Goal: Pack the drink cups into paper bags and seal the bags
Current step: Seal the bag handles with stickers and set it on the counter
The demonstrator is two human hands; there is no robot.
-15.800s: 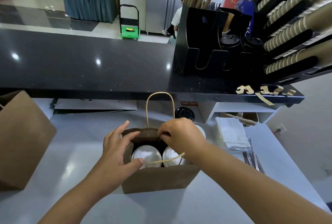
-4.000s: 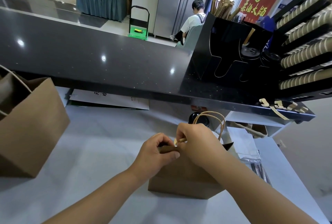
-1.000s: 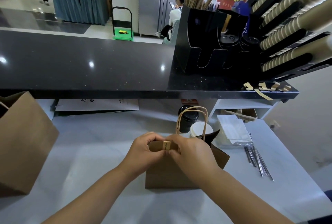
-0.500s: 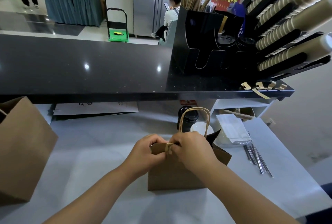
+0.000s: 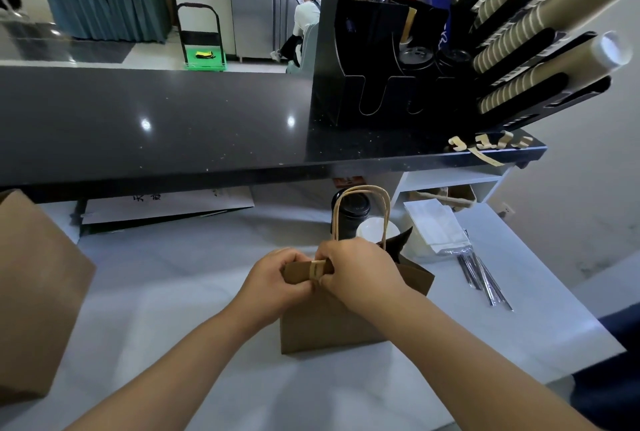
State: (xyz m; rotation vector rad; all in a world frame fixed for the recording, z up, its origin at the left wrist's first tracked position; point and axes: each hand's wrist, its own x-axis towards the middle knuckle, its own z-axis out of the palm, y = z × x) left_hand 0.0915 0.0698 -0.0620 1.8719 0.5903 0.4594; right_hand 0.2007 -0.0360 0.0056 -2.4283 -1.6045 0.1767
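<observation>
Brown kraft paper bag (image 5: 332, 323) stands on the white worktop (image 5: 156, 292), its folded top pinched by left hand (image 5: 273, 280) and right hand (image 5: 356, 269) around a tan seal strip (image 5: 317, 269); uneven pressure would probably leave the strip lifting.

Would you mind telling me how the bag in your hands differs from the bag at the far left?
The held bag is folded shut at the top with a paper strip across the fold; the left bag shows no strip. The held bag is pinched by the left hand and right hand; the left bag stands untouched. Both are brown paper.
</observation>
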